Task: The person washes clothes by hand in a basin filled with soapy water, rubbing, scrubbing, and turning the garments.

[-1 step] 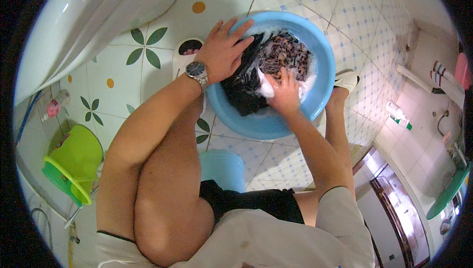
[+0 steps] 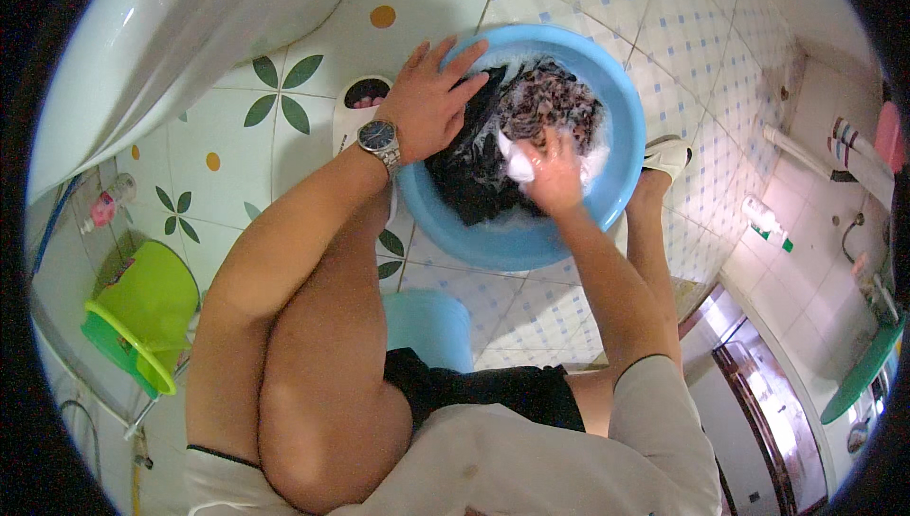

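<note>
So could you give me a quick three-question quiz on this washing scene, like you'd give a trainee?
1. True or false: the left hand lies on the rim of the blue basin.
2. What does the right hand grip? A) a brush B) sudsy cloth in the basin C) a bottle
3. What colour is the bucket at the person's left?

Key: 1 true; 2 B, dark laundry in soapy water; 3 green.

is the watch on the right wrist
No, the wristwatch sits on the left wrist, just behind the left hand resting on the blue basin.
</note>
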Available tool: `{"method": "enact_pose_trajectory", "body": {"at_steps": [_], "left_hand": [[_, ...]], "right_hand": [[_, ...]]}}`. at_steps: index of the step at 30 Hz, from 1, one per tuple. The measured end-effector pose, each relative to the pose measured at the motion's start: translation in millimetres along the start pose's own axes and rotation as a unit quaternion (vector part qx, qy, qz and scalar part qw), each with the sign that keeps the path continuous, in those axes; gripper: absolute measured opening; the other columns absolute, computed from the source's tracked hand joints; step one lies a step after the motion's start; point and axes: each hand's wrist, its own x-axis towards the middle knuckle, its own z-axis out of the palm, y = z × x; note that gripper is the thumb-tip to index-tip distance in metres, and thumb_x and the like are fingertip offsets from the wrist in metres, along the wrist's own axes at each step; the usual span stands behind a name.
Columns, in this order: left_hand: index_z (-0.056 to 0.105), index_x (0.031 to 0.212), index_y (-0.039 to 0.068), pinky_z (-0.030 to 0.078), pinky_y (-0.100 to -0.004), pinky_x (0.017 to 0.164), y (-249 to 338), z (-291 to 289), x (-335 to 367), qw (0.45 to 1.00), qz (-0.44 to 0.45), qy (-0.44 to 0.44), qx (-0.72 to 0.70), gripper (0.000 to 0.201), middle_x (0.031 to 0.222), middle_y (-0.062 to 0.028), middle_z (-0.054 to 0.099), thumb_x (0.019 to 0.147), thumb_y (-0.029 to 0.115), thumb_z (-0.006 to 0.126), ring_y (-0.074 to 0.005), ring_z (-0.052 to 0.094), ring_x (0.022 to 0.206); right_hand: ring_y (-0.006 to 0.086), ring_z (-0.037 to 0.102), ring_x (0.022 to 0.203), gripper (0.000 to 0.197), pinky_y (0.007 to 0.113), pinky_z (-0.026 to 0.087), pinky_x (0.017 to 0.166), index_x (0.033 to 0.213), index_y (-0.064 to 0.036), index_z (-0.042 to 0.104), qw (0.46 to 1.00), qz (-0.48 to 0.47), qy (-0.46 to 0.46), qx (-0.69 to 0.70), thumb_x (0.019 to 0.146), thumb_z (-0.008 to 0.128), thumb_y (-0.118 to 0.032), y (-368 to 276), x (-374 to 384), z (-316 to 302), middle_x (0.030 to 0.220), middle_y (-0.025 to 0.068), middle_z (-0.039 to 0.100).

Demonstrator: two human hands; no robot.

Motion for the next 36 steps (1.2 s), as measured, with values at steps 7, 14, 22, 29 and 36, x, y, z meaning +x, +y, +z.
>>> {"method": "enact_pose_trajectory", "body": {"at_steps": [7,14,22,29,36], "left_hand": [[0.057,0.134,0.013,0.031,-0.0603,0.115,12.4,2.4,15.6,1.0,-0.002,-0.026,-0.014,0.053,0.161,-0.01,0.029,0.081,0.011,0.063,-0.0429,0.035,0.141],[0.057,0.133,0.013,0.031,-0.0608,0.115,-1.4,-1.5,-4.2,1.0,-0.017,-0.014,-0.01,0.052,0.162,-0.0094,0.027,0.081,0.011,0.063,-0.0422,0.034,0.142],[0.056,0.133,0.014,0.032,-0.0605,0.115,1.3,4.9,-1.4,1.0,-0.008,-0.015,-0.005,0.054,0.161,-0.0088,0.027,0.08,0.013,0.066,-0.0415,0.036,0.14],[0.058,0.13,0.012,0.034,-0.0593,0.113,-3.2,-3.3,-1.3,1.0,0.004,0.013,-0.023,0.051,0.159,-0.0099,0.031,0.079,0.011,0.066,-0.0437,0.039,0.137],[0.059,0.13,0.011,0.034,-0.0589,0.114,0.9,1.4,0.0,0.999,-0.018,-0.032,-0.008,0.049,0.161,-0.0113,0.029,0.081,0.011,0.063,-0.0435,0.037,0.139]], "right_hand": [[0.0324,0.07,0.095,0.031,0.039,0.054,0.081,0.115,-0.0046,0.069,0.824,0.323,0.024,0.465,0.09,0.066,-0.023,29.0,49.7,-6.2,0.1,0.0185,0.073],[0.0264,0.06,0.12,0.058,0.038,0.048,0.103,0.141,0.0031,0.047,0.498,0.37,-0.017,0.784,0.097,0.063,-0.032,-11.6,-29.2,-74.3,0.135,0.0166,0.058],[0.0511,0.03,0.14,0.063,0.062,0.027,0.112,0.144,-0.0157,0.051,0.995,0.046,0.068,0.065,0.083,0.067,-0.021,-27.9,-43.7,-19.7,0.15,0.0236,0.039],[0.0426,0.049,0.123,0.042,0.057,0.04,0.097,0.121,-0.016,0.066,0.998,0.054,-0.01,-0.019,0.08,0.068,-0.025,-8.1,31.0,5.5,0.123,0.0167,0.059],[0.0491,0.058,0.107,0.032,0.048,0.046,0.095,0.108,0.0052,0.065,0.872,0.324,0.142,0.339,0.09,0.061,-0.021,-34.3,78.2,-4.4,0.111,0.0252,0.067]]}}
